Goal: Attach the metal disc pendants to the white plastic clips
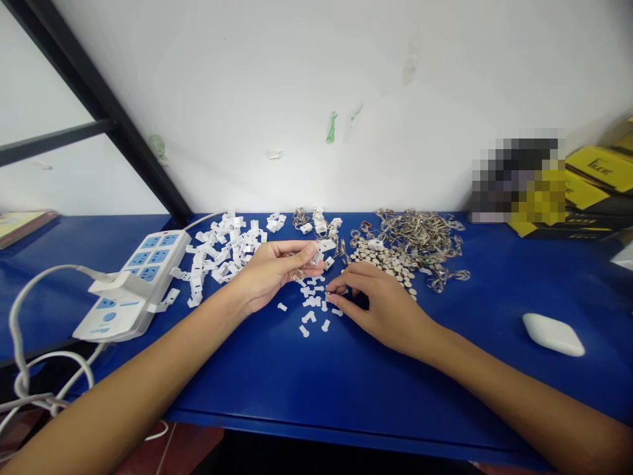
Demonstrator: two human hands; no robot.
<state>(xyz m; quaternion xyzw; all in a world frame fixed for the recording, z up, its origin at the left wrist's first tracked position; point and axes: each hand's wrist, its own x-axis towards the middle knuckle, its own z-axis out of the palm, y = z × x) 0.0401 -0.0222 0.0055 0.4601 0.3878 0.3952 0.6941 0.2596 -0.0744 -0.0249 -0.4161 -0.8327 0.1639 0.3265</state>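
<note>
My left hand [281, 267] is closed on a small white plastic part [324, 247], pinched between thumb and fingers, with some metal wire or ring showing at the palm. Beside it, my right hand [368, 297] has thumb and index finger pinched together low over the table; what they hold, if anything, is too small to make out. Under and between the hands lie small white tabs [310, 302]. Round button cells [390, 264] are spread just behind my right hand. A heap of white plastic casings [222, 247] lies behind my left wrist.
Metal key rings and chains [422, 234] are piled at the back right. A white power strip [153, 257] with cables stands left on the blue table [277, 376]. A white rounded case [554, 334] lies right, yellow-and-black boxes [593, 178] behind it. The wall [297, 66] borders the back edge.
</note>
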